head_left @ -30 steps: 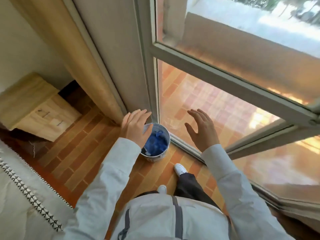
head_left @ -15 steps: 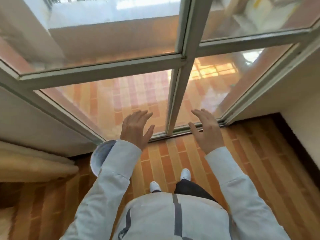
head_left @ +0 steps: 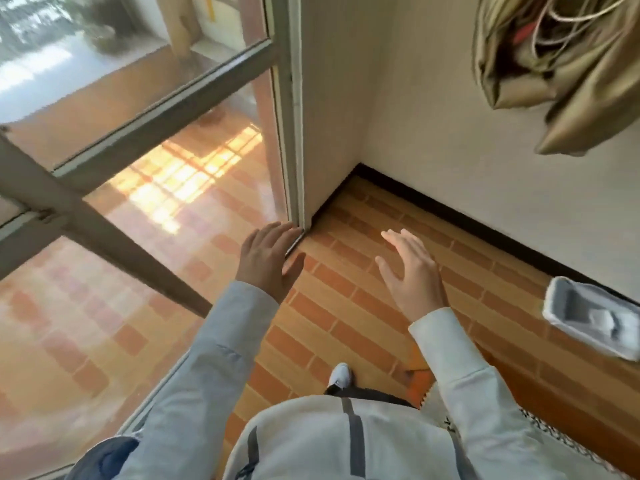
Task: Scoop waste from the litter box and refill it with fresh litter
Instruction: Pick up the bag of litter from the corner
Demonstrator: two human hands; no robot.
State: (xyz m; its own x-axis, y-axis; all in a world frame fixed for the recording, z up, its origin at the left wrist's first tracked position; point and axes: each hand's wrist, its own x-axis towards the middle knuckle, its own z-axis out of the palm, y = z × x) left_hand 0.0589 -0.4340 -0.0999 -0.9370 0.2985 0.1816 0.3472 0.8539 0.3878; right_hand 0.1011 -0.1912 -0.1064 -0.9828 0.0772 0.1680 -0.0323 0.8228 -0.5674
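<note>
A grey litter box [head_left: 588, 315] with a white rim lies on the brick-pattern floor by the wall at the right edge, with something pale inside it. My left hand [head_left: 268, 259] hovers open with spread fingers near the foot of the glass door frame. My right hand [head_left: 412, 275] is also open and empty, out over the floor, well to the left of the litter box. A bucket with blue contents [head_left: 104, 459] shows partly under my left sleeve at the bottom left.
Glass doors with a grey frame [head_left: 292, 109] fill the left side. A white wall with a dark skirting [head_left: 485, 216] runs along the right. An olive bag with cords [head_left: 561, 64] hangs at the top right. A patterned rug edge [head_left: 554, 441] lies at the bottom right.
The view has swung to the right, from the bucket by the curtain past the glass doors to the corner. The litter box has come into sight. Both hands stay open and empty.
</note>
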